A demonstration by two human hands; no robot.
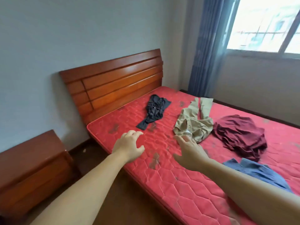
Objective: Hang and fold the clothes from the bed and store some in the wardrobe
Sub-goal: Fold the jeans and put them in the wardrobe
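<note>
Over the near edge of the red quilted mattress (186, 181) both my bare arms reach forward, and neither hand holds anything. My left hand (129, 146) hovers above the mattress corner with its fingers spread and loosely curled downward, the thumb out to the side; I cannot tell whether the fingertips touch the quilting. My right hand (189, 153) is likewise relaxed and open, fingers fanned toward the khaki trousers (194, 120), whose crumpled waist end lies just beyond my fingertips; whether they already touch the cloth I cannot tell. Those trousers stretch away from me toward the far side of the bed. To their left a black garment (155, 111) lies bunched, near the wooden headboard (116, 83). To their right sits a dark red garment (240, 135) in a rumpled heap, and nearer me a blue garment (256, 172) lies partly hidden behind my right forearm. A wooden bedside cabinet (30, 168) stands on the floor at my left, and a blue curtain (209, 46) hangs beside the window (266, 25).
</note>
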